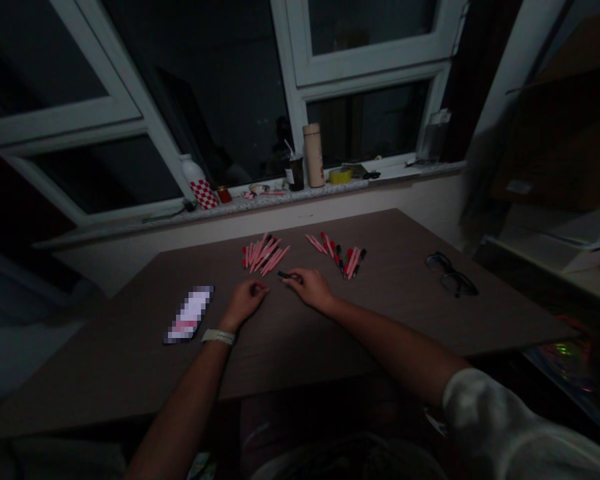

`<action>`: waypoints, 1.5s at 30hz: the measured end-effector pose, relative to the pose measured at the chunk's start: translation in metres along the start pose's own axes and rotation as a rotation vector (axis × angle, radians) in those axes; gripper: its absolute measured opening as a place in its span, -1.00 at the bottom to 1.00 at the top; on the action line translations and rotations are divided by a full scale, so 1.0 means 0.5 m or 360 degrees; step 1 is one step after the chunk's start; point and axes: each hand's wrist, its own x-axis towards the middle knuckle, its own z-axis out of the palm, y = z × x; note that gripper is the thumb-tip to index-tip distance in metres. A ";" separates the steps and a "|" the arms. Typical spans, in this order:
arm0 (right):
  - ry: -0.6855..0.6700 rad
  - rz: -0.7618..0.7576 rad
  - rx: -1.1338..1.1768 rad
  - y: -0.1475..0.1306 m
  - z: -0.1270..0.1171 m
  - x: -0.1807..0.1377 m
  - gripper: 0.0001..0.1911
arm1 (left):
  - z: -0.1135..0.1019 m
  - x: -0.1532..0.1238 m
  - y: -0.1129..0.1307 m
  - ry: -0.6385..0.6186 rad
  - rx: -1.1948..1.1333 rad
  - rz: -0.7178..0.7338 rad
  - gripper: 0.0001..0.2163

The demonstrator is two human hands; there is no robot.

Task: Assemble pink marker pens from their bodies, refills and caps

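Observation:
My right hand [311, 287] rests on the brown table [380, 313], its fingers pinched on a small dark pen part [286, 275] that sticks out to the left. My left hand [246, 300] lies beside it, curled into a loose fist; what is inside, if anything, is hidden. A white band sits on my left wrist. Just beyond the hands lies a bundle of pink pens [264, 255]. To its right is a looser group of pink pens with red and black caps [339, 255].
A phone [190, 313] lies on the table to the left of my left hand. Dark glasses [451, 273] lie at the right. The windowsill holds a red-checked bottle [198, 183], a tall tube [313, 155], a dark cup and a yellow tape roll [340, 176].

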 end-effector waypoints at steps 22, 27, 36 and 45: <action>-0.0216 -0.0029 -0.0131 -0.013 -0.008 -0.008 -0.69 | -0.009 0.001 0.054 0.0116 -0.0805 -0.0111 -0.55; -0.0227 -0.0024 -0.0135 -0.012 -0.009 -0.008 -0.69 | -0.009 0.000 0.058 0.0098 -0.0773 -0.0109 -0.52; -0.0268 -0.0068 -0.0246 -0.016 -0.010 -0.010 -0.70 | -0.008 -0.006 0.064 -0.0031 -0.0698 -0.0043 -0.57; -0.0345 -0.0158 -0.0366 -0.022 -0.017 -0.012 -0.66 | -0.015 -0.014 0.077 0.0012 -0.0500 0.0037 -0.63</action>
